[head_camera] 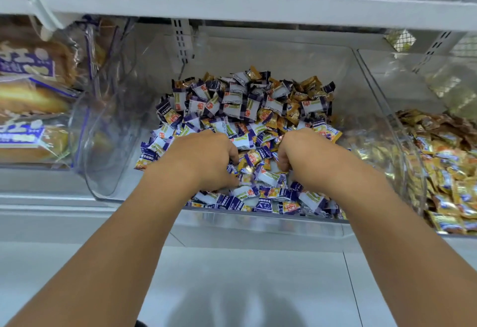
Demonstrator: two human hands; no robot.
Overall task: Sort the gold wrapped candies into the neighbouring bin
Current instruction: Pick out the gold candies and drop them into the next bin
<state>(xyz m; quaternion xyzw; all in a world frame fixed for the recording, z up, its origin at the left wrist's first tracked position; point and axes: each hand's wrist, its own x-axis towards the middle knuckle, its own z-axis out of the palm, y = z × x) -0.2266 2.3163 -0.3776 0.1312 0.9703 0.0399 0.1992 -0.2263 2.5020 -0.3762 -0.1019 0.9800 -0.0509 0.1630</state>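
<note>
A clear middle bin [260,219] holds a pile of purple-and-white candies [233,101] mixed with gold wrapped candies [307,88], which lie mostly at the back right. The neighbouring bin [419,192] on the right holds gold and yellow wrapped candies [450,172]. Both my hands reach into the front of the middle pile, backs up. My left hand [204,159] has its fingers curled down, and its thumb and fingers pinch candies near the middle. My right hand [307,153] is curled like a fist over the pile; its fingertips are hidden.
Bagged bread [31,99] fills the shelf section on the left, next to a clear curved divider [103,146]. A white shelf board [232,4] hangs low over the bins. A pale shelf ledge [245,275] runs below the bins' front.
</note>
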